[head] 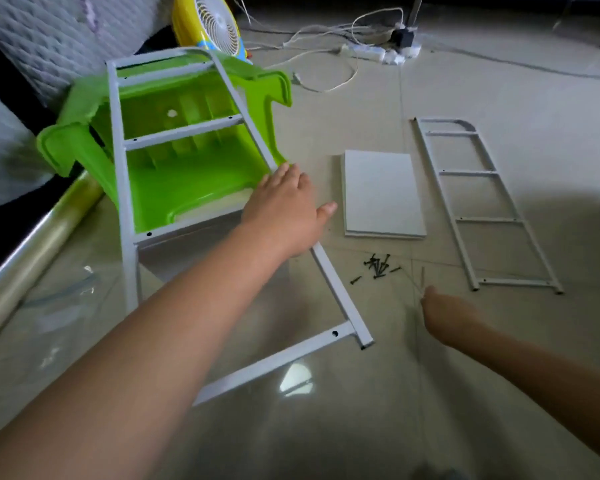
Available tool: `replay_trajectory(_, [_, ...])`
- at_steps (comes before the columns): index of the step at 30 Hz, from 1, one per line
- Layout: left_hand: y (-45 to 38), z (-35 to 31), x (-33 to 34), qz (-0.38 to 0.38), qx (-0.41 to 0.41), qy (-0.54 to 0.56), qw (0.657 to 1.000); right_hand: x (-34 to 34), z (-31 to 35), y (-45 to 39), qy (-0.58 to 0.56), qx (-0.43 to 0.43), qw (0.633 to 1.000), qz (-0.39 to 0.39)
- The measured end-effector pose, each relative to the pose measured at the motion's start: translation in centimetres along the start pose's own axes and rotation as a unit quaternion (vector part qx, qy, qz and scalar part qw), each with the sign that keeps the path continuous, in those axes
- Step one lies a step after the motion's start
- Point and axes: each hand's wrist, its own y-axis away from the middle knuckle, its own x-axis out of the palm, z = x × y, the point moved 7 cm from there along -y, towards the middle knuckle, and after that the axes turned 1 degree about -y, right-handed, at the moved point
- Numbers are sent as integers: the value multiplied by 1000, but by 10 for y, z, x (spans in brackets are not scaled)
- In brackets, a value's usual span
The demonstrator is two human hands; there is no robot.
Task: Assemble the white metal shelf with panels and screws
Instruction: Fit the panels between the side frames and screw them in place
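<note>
A white metal ladder-shaped side frame (340, 299) leans on a green plastic stool (174, 181). A white panel hangs under its third rung. My left hand (284, 213) lies over the frame's right rail, fingers wrapped on it. A second side frame (489, 202) lies flat on the floor at the right. A stack of white panels (383, 192) lies between the two frames. Black screws (378, 266) are scattered just below the stack. My right hand (447, 313) hovers near the screws, fingers curled downward; what it holds is hidden.
A fan (215, 22) stands behind the stool, with a power strip (371, 51) and loose cables on the tiled floor at the back. A shiny rolled tube (39, 251) lies at the left beside a mattress edge. Clear plastic wrapping lies at the lower left.
</note>
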Motion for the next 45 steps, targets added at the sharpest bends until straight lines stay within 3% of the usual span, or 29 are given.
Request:
replay_trajectory(6, [-4, -3, 8, 24, -24, -17, 999, 50, -29, -22, -131, 110, 985, 19])
replay_trajectory(13, [-7, -6, 9, 23, -34, -21, 999, 90, -33, -23, -160, 125, 979, 27])
replay_trajectory(20, [-4, -5, 9, 7, -23, -6, 1000, 56, -15, -35, 3, 56, 998, 20])
replay_trajectory(24, [-2, -5, 10, 6, -20, -2, 1000, 27, 36, -50, 64, -88, 994, -24])
replay_trajectory(29, [-1, -7, 10, 1, -20, -2, 1000, 13, 91, -62, 99, -249, 961, -71])
replay_trajectory(39, [-2, -7, 8, 1, -26, 0, 1000, 27, 108, -69, 155, -313, 934, -68])
replay_trajectory(45, [-2, -5, 8, 5, -23, 3, 1000, -23, 102, -80, 67, -260, 957, -110])
